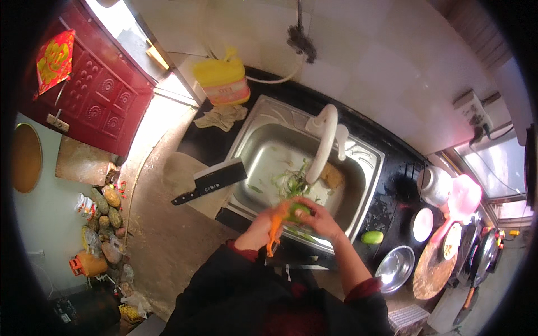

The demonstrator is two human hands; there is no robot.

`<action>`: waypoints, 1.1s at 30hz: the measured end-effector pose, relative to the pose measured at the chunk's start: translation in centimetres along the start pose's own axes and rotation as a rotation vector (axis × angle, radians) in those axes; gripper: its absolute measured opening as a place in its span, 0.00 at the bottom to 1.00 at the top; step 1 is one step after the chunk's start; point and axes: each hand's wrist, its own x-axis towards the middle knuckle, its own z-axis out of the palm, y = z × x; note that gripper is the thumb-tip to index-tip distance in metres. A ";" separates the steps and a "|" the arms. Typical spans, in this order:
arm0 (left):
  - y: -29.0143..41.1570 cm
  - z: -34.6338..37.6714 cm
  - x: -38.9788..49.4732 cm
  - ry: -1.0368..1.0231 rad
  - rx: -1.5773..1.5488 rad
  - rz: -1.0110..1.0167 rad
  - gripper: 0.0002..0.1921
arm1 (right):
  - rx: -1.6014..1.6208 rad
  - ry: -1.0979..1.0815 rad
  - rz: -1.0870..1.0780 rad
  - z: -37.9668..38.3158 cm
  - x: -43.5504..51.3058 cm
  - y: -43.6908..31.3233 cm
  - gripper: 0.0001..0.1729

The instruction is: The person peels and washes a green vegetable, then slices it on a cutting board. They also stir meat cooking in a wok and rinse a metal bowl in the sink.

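Note:
My left hand [261, 227] is closed around an orange-handled tool [275, 230], which looks like a peeler; motion blurs its head. Close beside it, my right hand [323, 219] grips a green vegetable [299, 211] over the near side of the stainless steel sink [262, 157]. Thin green peelings [294, 185] lie on the sink floor around the drain, and more stick near its front rim. A light-green piece of vegetable [372, 237] rests on the black counter to the right. The white faucet [325, 143] arches above the basin.
A black cleaver [220, 178] lies left of the sink, its blade reaching the rim. Behind it are a cloth [221, 118] and a yellow jug [222, 80]. On the right stand a steel bowl [395, 269], a round wooden board [433, 271] and a wok [484, 256].

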 end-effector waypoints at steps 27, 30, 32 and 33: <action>5.4 5.6 7.2 -0.101 -0.230 -0.016 0.25 | 0.244 0.730 0.063 -2.0 8.2 -0.1 0.21; 3.5 6.9 8.8 -0.011 -0.235 0.087 0.18 | 0.039 0.683 -0.033 1.8 7.7 2.3 0.21; 3.1 7.5 9.5 0.229 -0.100 0.253 0.14 | -0.265 0.711 -0.137 3.1 7.7 2.7 0.23; 3.2 7.6 9.7 0.287 0.114 0.346 0.17 | -0.231 0.694 -0.203 3.2 7.8 2.6 0.24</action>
